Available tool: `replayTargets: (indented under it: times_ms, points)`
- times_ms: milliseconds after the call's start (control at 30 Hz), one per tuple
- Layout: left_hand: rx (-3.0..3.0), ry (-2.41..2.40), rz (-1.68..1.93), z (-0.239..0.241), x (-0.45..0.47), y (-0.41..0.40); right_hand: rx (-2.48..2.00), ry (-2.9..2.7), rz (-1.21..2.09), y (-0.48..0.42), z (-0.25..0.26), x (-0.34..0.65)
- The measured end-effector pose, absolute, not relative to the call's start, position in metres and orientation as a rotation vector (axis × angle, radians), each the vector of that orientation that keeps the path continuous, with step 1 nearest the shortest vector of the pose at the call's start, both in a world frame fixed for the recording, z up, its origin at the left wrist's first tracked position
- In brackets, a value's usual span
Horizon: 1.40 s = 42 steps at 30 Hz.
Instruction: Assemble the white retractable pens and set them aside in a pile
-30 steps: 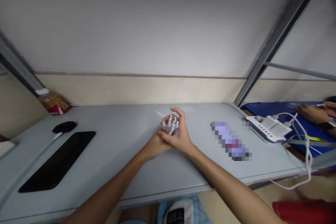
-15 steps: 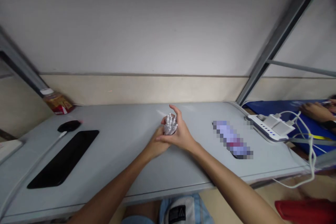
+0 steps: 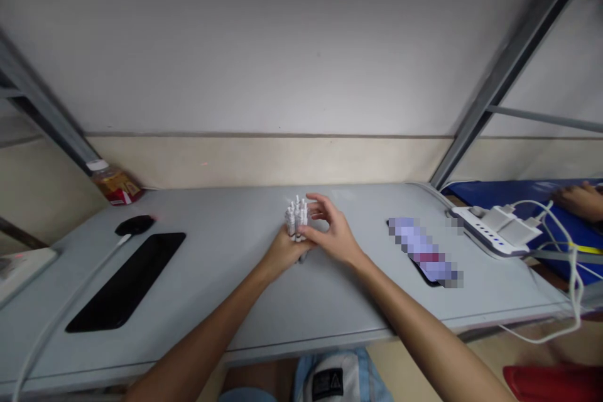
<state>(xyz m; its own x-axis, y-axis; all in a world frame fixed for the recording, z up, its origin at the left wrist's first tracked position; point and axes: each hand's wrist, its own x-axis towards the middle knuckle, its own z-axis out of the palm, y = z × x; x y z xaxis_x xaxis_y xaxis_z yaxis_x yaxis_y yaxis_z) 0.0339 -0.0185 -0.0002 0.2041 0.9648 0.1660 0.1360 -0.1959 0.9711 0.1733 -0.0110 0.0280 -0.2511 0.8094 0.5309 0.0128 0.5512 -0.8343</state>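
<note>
A bundle of several white pens (image 3: 296,221) stands upright at the middle of the grey table (image 3: 226,276). My left hand (image 3: 281,252) is wrapped round the bundle's lower part, holding it on end. My right hand (image 3: 332,233) is beside the bundle on its right, fingers curled loosely, thumb and fingertips touching the pens' side near the tips.
A black keyboard (image 3: 128,279) and black mouse (image 3: 135,225) with a white cable lie at the left, a bottle (image 3: 113,182) behind them. A blurred phone (image 3: 424,251) lies right of my hands. A white power strip (image 3: 492,232) with chargers sits at the table's right edge. Another person's hand (image 3: 578,198) rests on a blue surface.
The pen bundle was tilted inside both hands; it now stands upright, shifted slightly left. My right hand has loosened and come away to the bundle's right side.
</note>
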Motion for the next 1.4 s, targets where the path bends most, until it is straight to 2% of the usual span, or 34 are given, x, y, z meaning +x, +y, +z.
replayTargets:
  times_ms: [300,567,767,967,1200,1400]
  points:
    - [1.506,1.133,1.118,0.006,0.032,-0.018,-0.768,-1.649,0.825,-0.006,0.026,0.175]
    - [1.501,1.166,1.075,0.0,0.027,-0.016,-0.712,-1.574,1.148,-0.004,0.03,0.178]
    - [1.491,1.129,1.09,0.006,0.029,-0.017,-0.676,-1.312,1.334,0.003,0.027,0.179]
    - [1.459,1.109,1.098,0.009,0.028,-0.017,-0.683,-0.987,1.379,0.007,0.03,0.185]
    - [1.417,1.037,1.009,0.009,0.03,-0.021,-0.768,-1.435,1.335,-0.005,0.032,0.182]
    - [1.383,1.018,0.963,0.006,0.032,-0.02,-0.758,-1.536,1.245,-0.003,0.023,0.178]
